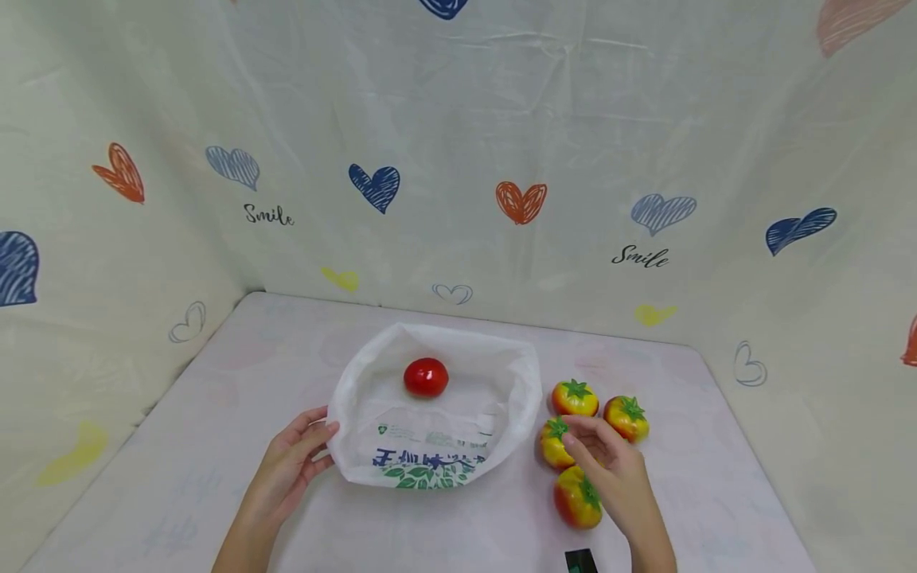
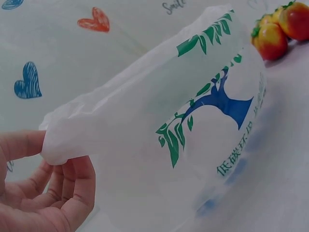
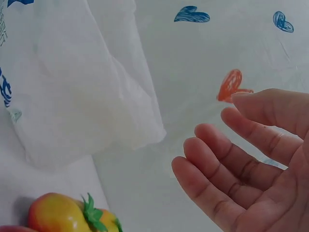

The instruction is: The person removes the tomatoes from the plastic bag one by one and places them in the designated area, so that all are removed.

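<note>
A white plastic bag [image 1: 528, 390] with green leaf and blue print stands with its mouth spread wide. One glossy red tomato [image 1: 426, 377] lies inside it. My left hand [image 1: 286, 469] pinches the bag's left rim between thumb and fingers, as the left wrist view shows on the bag's folded edge [image 2: 63, 140]. My right hand [image 1: 612, 469] hovers over several yellow-red tomatoes with green leafy tops, closest to the middle-left tomato [image 1: 554, 447]. In the right wrist view its fingers [image 3: 227, 154] are loosely bent with nothing between them.
Other yellow-red tomatoes lie around the right hand: a back tomato [image 1: 575, 400], a right one [image 1: 625, 422] and a front one [image 1: 575, 501]. A small dark object [image 1: 580, 561] shows at the bottom edge. A heart-printed curtain [image 1: 451, 247] hangs behind the table.
</note>
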Tool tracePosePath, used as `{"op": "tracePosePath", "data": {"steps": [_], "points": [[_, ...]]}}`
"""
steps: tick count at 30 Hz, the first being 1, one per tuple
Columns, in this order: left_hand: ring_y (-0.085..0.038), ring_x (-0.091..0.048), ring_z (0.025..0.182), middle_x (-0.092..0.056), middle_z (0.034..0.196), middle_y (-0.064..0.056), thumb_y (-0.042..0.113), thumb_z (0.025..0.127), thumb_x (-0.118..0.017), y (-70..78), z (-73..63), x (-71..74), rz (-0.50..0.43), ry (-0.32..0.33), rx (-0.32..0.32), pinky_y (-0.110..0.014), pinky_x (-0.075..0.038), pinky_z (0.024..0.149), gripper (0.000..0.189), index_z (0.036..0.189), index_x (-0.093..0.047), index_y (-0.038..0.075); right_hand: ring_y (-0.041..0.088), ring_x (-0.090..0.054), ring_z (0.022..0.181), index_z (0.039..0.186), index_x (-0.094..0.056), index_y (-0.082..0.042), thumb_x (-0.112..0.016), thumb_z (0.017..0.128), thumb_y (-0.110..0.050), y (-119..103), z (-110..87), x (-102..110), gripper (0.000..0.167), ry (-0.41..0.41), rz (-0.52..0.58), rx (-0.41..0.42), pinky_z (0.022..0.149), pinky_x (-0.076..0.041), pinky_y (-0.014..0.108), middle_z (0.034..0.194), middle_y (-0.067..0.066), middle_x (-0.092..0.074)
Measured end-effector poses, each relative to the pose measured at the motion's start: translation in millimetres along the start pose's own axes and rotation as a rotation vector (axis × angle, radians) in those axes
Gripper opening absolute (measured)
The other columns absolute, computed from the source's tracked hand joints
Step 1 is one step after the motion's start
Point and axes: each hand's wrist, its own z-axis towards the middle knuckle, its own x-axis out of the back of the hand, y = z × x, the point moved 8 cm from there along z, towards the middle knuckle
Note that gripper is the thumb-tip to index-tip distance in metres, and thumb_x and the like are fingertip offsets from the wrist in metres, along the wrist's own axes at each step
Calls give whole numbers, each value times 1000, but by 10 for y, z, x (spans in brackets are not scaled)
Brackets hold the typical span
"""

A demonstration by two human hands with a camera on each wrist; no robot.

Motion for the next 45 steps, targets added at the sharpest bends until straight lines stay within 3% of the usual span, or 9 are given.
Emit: {"op": "tracePosePath", "data": {"steps": [3,17,30,36,45], "points": [[-8,-60,84,-64,90,11,16,92,-58,2,5,-5,2,1,4,-23,-55,73,14,97,-60,28,5,-62,86,111,-63,-11,-64,88,-24,-157,59,-46,26,-40,-6,78,77,-51,16,104,4,-66],[-10,-59,86,-63,90,10,17,92,-57,-48,-15,12,14,16,39,-24,-55,75,12,103,-57,22,15,-59,99,113,-61,-13,-62,89,-28,-490,431,-506,29,-259,-24,195,86,-50,20,108,2,-65],[-10,-60,88,-63,93,10,20,93,-57,-16,8,22,29,20,46,-24,-54,76,27,117,-51,12,25,-58,106,116,-60,-11,-62,89,-18,-795,740,-1002,28,-475,-83,271,91,-51,37,116,7,-62],[-10,-60,88,-63,94,10,20,93,-57,-2,5,13,19,5,31,-23,-54,77,23,114,-53,14,29,-57,108,116,-60,-7,-63,88,-14,-840,818,-1203,29,-533,-78,293,94,-48,42,118,11,-61],[-10,-60,86,-64,92,10,16,92,-57,3,-11,20,5,11,17,-23,-55,75,13,104,-58,22,34,-54,110,116,-61,-4,-64,85,-10,-717,954,-1484,32,-553,-84,267,95,-47,46,120,15,-60]]}}
